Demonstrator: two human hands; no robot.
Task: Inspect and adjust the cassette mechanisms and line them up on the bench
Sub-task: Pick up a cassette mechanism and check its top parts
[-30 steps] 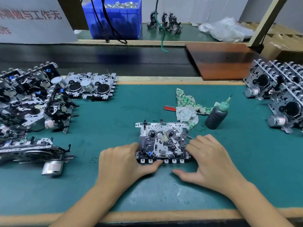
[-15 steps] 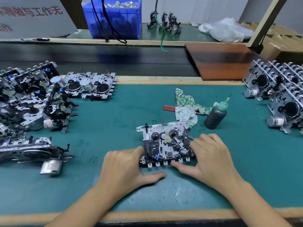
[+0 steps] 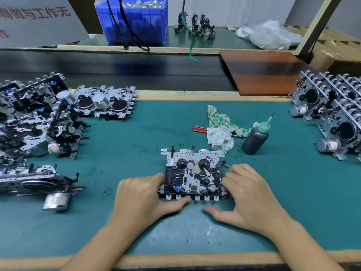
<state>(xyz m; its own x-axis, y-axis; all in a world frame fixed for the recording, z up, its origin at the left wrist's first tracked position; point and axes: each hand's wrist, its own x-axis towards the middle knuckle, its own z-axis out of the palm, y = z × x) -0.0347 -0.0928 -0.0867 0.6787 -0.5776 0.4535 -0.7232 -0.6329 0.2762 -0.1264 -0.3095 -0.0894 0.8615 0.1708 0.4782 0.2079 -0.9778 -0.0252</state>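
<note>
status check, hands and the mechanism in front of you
Left hand and right hand grip the cassette mechanism by its sides, flat on mat. Oil bottle and rag just behind.

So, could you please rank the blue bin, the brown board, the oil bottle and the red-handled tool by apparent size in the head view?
1. brown board
2. blue bin, partly cut off by the frame
3. oil bottle
4. red-handled tool, mostly hidden under the rag, so its rank is unsure
</note>
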